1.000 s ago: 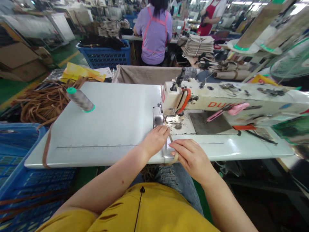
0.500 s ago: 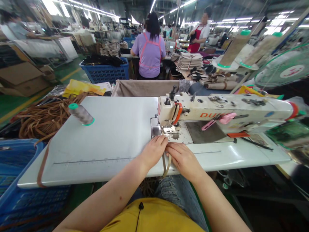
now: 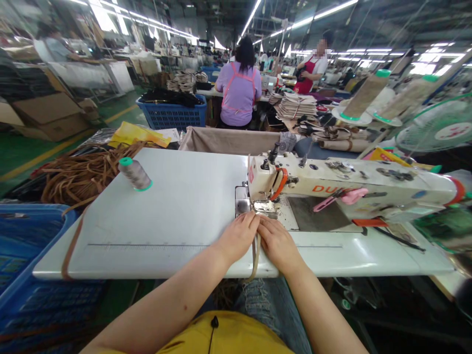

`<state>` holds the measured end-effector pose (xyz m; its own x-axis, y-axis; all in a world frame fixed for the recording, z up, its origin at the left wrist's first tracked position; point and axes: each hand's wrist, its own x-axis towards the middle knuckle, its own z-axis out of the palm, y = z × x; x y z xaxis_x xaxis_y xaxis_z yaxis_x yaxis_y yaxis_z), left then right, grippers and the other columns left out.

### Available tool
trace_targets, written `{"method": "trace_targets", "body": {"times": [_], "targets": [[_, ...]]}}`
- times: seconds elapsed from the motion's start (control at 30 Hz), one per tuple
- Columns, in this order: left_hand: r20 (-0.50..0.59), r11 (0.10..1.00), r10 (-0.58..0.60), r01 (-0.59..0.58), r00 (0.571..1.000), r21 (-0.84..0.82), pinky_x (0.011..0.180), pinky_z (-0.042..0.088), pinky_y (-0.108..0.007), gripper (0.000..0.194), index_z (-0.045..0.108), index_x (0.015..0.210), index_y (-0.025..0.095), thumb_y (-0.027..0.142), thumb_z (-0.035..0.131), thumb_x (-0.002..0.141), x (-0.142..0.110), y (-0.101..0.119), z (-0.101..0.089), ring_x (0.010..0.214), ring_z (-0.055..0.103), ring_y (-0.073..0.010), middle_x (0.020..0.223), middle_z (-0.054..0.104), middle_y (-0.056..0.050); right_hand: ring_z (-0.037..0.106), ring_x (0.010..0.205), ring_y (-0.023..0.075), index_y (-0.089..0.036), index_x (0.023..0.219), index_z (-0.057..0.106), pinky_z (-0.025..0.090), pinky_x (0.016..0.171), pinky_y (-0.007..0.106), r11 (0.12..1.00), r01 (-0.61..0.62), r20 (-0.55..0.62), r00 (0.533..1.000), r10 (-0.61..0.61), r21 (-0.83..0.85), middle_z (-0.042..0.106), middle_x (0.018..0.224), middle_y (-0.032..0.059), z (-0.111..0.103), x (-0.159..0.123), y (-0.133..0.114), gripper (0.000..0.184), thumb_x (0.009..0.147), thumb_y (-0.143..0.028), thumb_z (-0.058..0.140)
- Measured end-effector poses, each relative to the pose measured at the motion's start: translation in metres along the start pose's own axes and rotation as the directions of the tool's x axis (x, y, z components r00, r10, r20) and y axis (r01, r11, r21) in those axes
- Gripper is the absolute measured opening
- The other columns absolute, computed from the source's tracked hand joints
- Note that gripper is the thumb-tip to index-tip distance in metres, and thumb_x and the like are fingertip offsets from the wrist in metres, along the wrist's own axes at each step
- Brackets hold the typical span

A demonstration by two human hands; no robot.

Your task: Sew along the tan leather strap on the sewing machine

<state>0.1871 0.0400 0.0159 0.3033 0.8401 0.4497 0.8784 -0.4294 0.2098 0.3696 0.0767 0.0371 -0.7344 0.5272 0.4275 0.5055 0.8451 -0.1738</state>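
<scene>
A cream sewing machine (image 3: 332, 184) stands on a white table (image 3: 165, 216). A thin tan strap (image 3: 255, 255) runs from under the machine's presser foot (image 3: 262, 207) toward me and hangs over the table's front edge. My left hand (image 3: 238, 237) and my right hand (image 3: 277, 242) lie side by side just in front of the foot, fingers curled and pressed on the strap from either side. The fingertips nearly touch each other at the foot.
A grey thread spool (image 3: 134, 174) lies on the table's left part. A heap of brown straps (image 3: 83, 172) sits at the left, above a blue crate (image 3: 22, 255). A fan (image 3: 438, 125) stands at the right. Two people work at benches behind.
My right hand slid forward along the strap to meet my left hand at the presser foot. The camera tilted up, showing more of the workshop.
</scene>
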Motion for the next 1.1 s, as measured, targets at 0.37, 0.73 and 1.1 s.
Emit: {"method": "trace_targets", "body": {"times": [0.37, 0.73, 1.1], "targets": [[0.005, 1.000, 0.006, -0.006, 1.000, -0.021, 0.118, 0.048, -0.043, 0.033, 0.057, 0.132, 0.013, 0.009, 0.046, 0.101, 0.003, 0.002, -0.004, 0.123, 0.066, -0.0260, 0.135, 0.066, -0.016, 0.062, 0.138, 0.0309, -0.014, 0.143, 0.064, 0.057, 0.109, 0.051, 0.999, 0.004, -0.017, 1.000, -0.005, -0.040, 0.072, 0.137, 0.0163, 0.004, -0.004, 0.004, 0.041, 0.104, -0.016, 0.051], [-0.039, 0.999, 0.047, -0.046, 0.998, 0.025, 0.121, 0.043, -0.041, 0.024, 0.062, 0.122, 0.012, 0.012, 0.051, 0.101, 0.004, 0.001, -0.004, 0.113, 0.067, -0.0255, 0.122, 0.069, -0.012, 0.065, 0.132, 0.0288, -0.013, 0.137, 0.067, 0.057, 0.106, 0.047, 0.984, 0.088, -0.068, 0.993, -0.100, -0.154, 0.074, 0.133, 0.0144, 0.011, -0.007, 0.012, 0.038, 0.109, -0.023, 0.044], [-0.023, 0.999, 0.032, -0.031, 0.999, 0.036, 0.121, 0.042, -0.040, 0.028, 0.060, 0.129, 0.010, 0.016, 0.047, 0.105, 0.005, 0.000, -0.003, 0.113, 0.068, -0.0245, 0.128, 0.068, -0.014, 0.066, 0.129, 0.0290, -0.011, 0.133, 0.068, 0.056, 0.103, 0.046, 0.970, 0.144, -0.112, 0.979, -0.168, -0.195, 0.075, 0.131, 0.0144, 0.014, -0.005, 0.018, 0.039, 0.112, -0.027, 0.040]]}}
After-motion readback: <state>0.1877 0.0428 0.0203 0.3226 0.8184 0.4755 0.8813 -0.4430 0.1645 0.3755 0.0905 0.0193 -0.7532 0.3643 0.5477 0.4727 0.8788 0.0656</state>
